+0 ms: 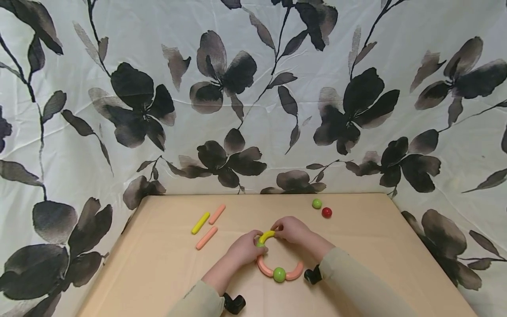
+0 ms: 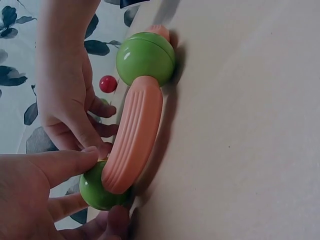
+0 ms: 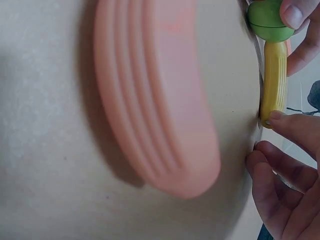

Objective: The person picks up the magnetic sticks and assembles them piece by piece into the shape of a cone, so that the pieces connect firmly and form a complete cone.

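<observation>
Nearest on table [image 1: 158, 273]: green ball [image 1: 279, 274] joining pink curves [image 1: 295, 271]. Left hand [image 1: 244, 248] pinches second green ball [image 2: 92, 192], yellow curve [image 1: 267, 236] against it. Right hand's [image 1: 295, 230] fingertip touches yellow's other end (pinch or press, cannot tell). Sideways shove might pop joints. Farther: red ball [image 1: 326, 212].

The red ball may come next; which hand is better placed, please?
Probably the right hand: though touching a yellow piece, it is nearer the red ball than the left hand, which holds a green ball.
</observation>
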The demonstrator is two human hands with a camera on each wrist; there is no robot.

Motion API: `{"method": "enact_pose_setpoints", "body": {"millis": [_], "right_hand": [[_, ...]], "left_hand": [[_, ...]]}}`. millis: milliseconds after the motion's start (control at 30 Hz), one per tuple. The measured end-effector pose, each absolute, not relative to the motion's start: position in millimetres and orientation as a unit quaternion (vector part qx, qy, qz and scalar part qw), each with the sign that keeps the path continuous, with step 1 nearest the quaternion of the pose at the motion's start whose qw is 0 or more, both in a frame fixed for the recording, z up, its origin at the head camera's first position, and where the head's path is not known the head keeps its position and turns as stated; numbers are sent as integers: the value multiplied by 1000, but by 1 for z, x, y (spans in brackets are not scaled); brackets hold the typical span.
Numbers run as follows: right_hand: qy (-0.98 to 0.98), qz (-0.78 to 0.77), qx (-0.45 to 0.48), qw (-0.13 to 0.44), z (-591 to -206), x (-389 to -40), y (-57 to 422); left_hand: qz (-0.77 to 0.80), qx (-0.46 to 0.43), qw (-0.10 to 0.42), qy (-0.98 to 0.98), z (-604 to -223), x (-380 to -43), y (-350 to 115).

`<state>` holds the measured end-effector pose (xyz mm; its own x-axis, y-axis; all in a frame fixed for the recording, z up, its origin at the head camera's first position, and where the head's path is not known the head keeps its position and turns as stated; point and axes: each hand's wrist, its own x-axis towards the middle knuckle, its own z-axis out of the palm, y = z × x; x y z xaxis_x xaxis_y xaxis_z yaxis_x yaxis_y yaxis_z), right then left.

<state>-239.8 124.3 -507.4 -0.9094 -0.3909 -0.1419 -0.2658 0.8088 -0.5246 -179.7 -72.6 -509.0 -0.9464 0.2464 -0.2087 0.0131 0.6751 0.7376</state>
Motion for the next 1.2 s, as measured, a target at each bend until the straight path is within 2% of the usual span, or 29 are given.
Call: {"method": "enact_pose_setpoints", "body": {"millis": [333,600,933,1200], "right_hand": [[949,-259,-153,97,-504,-238,137],[957,-261,-120,45,-497,-246,171],[949,-284,-135,-24,-485,-255,238],[951,-290,-106,-24,-479,-268,283]], "left_hand": [[398,57,145,904,-505,-183,-71],[412,57,102,904,-513,-196,-71],[426,64,124,894,-516,-207,-66],[426,61,132,893,-515,-205,-60]]}}
